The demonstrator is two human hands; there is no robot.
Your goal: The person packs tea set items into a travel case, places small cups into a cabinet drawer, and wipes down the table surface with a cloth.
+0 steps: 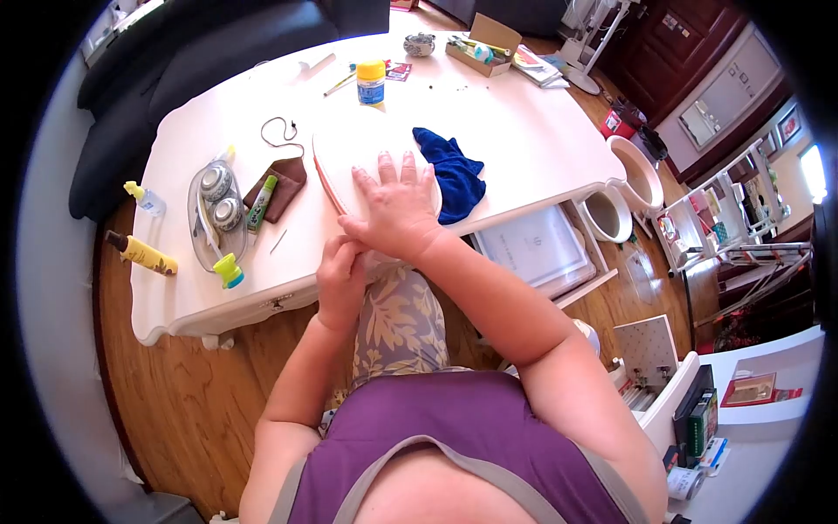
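Observation:
A white rounded case (345, 157) with a reddish-brown edge lies on the white table (253, 92). Spread flat on its top is my right hand (397, 205), with the fingers apart. My left hand (340, 275) is at the case's near edge, its fingers pinched together; what they grip is too small to tell. A dark blue cloth (454, 175) touches the right side of the case. To the left lie a brown pouch (286, 182), a green tube (262, 203) and a clear case with headphones (218, 194).
A yellow-capped jar (371, 86) stands behind the case. On the left are a yellow bottle (150, 255) and a small pump bottle (148, 201). An open drawer (546, 253) juts out at the right. An open box (482, 48) sits at the back.

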